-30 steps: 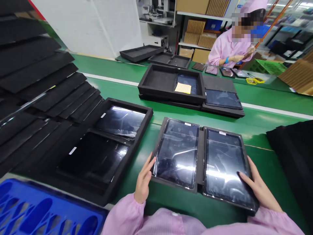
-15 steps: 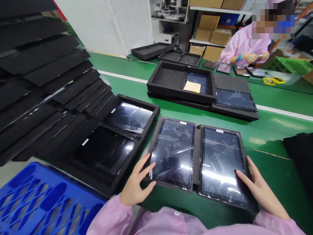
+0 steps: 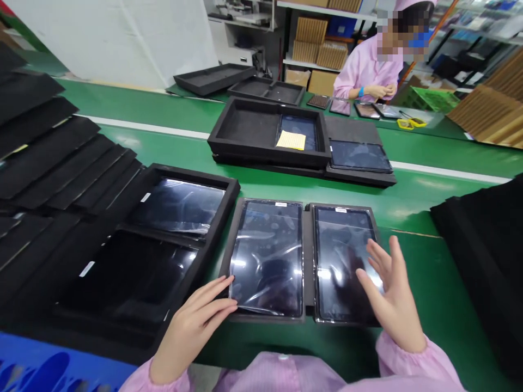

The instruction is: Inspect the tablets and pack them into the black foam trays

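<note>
Two dark tablet screens under clear film lie side by side in front of me, a left screen (image 3: 267, 247) and a right screen (image 3: 341, 245). Each bears a small white label at its far edge, and both rest on a black foam tray (image 3: 309, 267). My left hand (image 3: 192, 321) has its fingers stretched out, the tips touching the lower left edge of the left screen. Over the right edge of the right screen, my right hand (image 3: 394, 302) is raised with fingers spread and nothing in it.
At left, a foam tray (image 3: 214, 218) holds two more screens beside stacked black trays (image 3: 69, 158). Farther back stand another foam tray (image 3: 265, 155) with a yellow paper (image 3: 291, 140). More black foam (image 3: 486, 256) is at right. A co-worker (image 3: 368, 65) sits across the green bench.
My right hand has lifted off the right screen's edge and spread its fingers. The left hand's fingers have come closer together at the left screen's edge. The view has shifted right.
</note>
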### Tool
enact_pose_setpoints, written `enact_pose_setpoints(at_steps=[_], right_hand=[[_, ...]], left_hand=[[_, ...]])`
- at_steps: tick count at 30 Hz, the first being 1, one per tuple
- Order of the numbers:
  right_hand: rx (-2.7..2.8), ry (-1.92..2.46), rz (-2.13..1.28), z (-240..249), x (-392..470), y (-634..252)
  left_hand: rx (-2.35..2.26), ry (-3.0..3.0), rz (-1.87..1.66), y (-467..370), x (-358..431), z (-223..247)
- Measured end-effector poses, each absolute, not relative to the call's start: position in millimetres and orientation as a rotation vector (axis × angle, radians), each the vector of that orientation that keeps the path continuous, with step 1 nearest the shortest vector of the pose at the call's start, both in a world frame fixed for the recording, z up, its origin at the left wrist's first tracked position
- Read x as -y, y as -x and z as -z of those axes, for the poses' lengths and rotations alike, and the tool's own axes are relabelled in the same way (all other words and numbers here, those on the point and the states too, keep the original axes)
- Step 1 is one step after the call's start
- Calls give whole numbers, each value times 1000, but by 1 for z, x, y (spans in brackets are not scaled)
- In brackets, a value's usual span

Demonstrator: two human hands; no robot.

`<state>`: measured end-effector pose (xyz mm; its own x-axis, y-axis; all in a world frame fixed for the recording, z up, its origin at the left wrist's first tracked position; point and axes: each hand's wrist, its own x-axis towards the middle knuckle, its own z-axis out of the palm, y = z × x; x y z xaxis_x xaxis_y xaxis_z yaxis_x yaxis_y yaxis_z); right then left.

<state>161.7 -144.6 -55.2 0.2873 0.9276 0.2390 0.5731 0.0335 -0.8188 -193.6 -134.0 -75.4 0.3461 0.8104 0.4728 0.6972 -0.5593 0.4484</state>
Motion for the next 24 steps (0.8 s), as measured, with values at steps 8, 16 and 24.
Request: enact_pose_setpoints(at_steps=[8, 16, 24], right_hand=[[1237, 1459, -453, 52, 127, -117], [1161, 1493, -1181, 48, 119, -90], [1431, 1690, -1279, 46, 117, -76]], left_hand=[[-2095, -1384, -1210, 150, 153, 86], [-1700, -1440, -1414, 159, 165, 117], [-1972, -1832, -1113, 166, 146, 107]])
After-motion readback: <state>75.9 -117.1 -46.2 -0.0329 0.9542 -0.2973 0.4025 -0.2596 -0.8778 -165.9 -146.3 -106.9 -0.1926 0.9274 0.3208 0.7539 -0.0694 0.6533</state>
